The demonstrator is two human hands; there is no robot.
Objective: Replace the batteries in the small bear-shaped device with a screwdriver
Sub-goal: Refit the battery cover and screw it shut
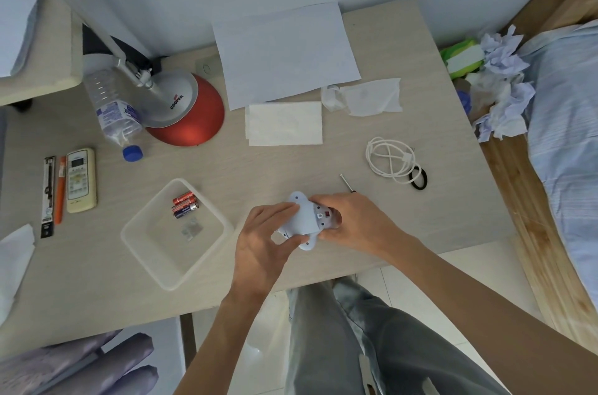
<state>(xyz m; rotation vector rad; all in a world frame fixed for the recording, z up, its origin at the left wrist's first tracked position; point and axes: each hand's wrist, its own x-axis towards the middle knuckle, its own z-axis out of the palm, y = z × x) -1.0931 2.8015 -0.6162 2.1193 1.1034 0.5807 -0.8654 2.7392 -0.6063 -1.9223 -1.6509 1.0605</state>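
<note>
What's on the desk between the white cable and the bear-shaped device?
A small screwdriver lies there, just beyond the bear-shaped device; head view shows it.

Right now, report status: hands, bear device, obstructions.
Both left hand and right hand grip the bear device. Unused screwdriver lies on the table by the right hand. Loose batteries in the tray. Nothing in the way.

I record the bear device (304,220) pale blue, its switch (327,214) red. Left of it: tray (150,207) translucent white, batteries (185,205) orange and dark blue. Beyond it: lamp (191,124) red and silver. Desk (291,168) pale woodgrain.
</note>
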